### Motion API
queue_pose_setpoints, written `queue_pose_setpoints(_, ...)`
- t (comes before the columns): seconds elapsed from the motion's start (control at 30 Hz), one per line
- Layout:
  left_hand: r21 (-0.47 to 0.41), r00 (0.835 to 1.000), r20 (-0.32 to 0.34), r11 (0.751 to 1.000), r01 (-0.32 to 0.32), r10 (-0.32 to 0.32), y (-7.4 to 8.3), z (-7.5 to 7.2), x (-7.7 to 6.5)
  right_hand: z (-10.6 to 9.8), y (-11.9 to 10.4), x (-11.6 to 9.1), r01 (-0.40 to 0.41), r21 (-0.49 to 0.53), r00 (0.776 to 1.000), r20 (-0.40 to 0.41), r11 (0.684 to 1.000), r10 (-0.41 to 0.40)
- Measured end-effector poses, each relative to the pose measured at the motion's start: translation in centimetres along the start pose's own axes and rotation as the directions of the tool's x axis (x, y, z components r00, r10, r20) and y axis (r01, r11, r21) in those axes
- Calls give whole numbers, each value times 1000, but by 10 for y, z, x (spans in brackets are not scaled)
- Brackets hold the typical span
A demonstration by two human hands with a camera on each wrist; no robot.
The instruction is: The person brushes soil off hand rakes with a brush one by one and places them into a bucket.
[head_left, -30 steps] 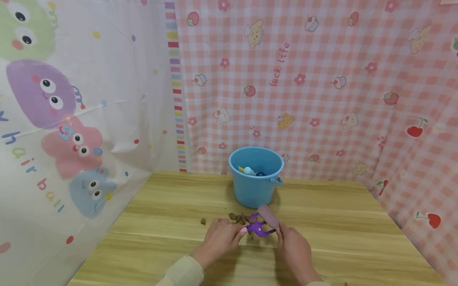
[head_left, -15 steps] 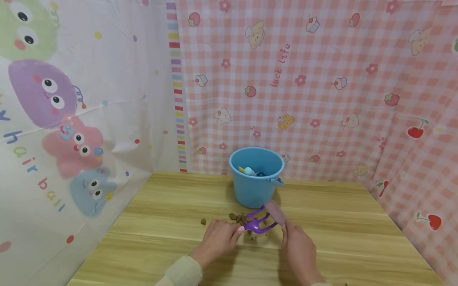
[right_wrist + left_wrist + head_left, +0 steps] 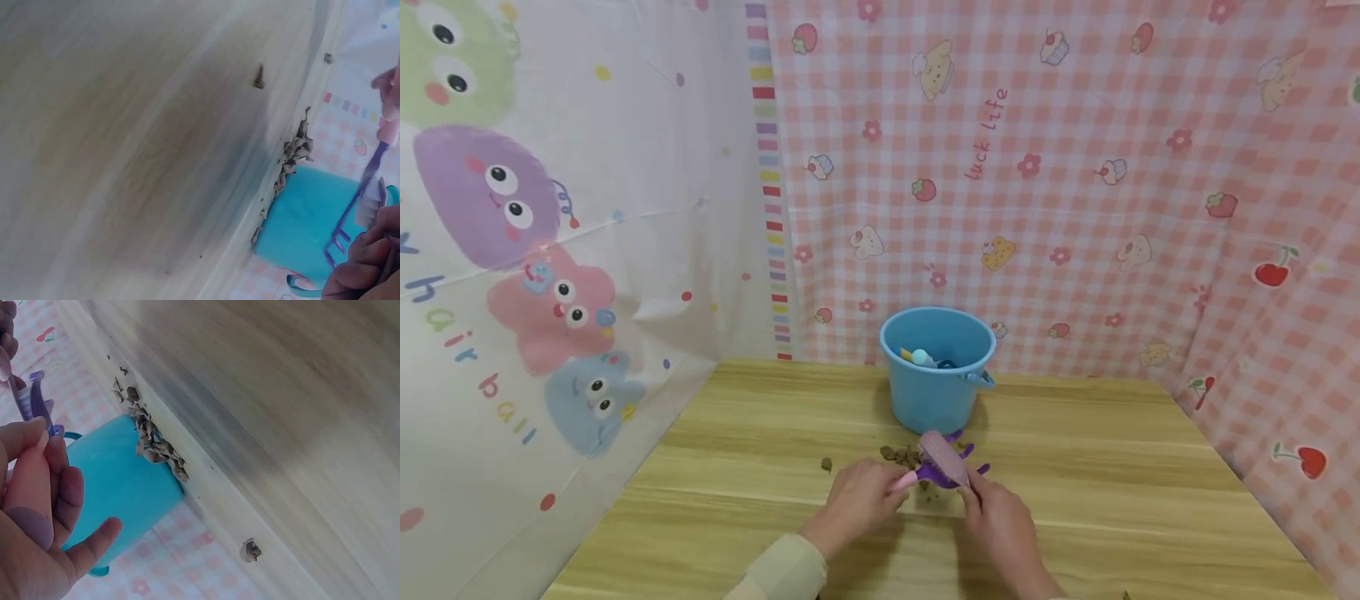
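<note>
My left hand (image 3: 859, 502) grips the pink handle of a small purple hand rake (image 3: 934, 476), its tines pointing right. The left wrist view shows the fingers curled round that handle (image 3: 31, 478). A mauve brush-like tool (image 3: 943, 457) with a long, textured face is held by my right hand (image 3: 1003, 523). It lies across the rake's base in the head view, with the tine ends showing beyond it; I cannot tell whether they touch. Beneath them, dry brown bits (image 3: 898, 455) are heaped on the table. In the right wrist view the rake (image 3: 369, 172) passes in front of the bucket.
A blue bucket (image 3: 931, 402) with several things inside stands just behind the brown bits. One loose bit (image 3: 826, 464) lies left of the heap. The wood-grain table (image 3: 1097, 483) meets a pink checked cloth (image 3: 1060, 208) at the back and a white printed cloth (image 3: 677, 167) at left.
The brush-like tool first shifts slightly right along the rake's tines, then comes left over its base. My right hand moves with it. The left hand stays nearly in place, and the rake tilts a little.
</note>
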State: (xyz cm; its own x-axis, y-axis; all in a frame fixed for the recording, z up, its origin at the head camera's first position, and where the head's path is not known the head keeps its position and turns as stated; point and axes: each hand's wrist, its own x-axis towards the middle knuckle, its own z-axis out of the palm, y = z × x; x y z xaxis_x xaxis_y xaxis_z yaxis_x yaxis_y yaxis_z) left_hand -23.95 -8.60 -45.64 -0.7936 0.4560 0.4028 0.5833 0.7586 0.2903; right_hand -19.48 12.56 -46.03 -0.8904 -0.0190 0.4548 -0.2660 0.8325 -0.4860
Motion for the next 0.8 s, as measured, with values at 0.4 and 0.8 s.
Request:
queue_pose_setpoints(0.4, 142, 993, -61, 985, -94, 103, 0, 2, -1, 0, 1, 1, -44, -97, 999, -8, 994, 44)
queue_pose_setpoints(0.8, 155, 994, -54, 984, -85, 95, -5, 5, -6, -1, 14, -1, -57, -112, 998, -25, 992, 55)
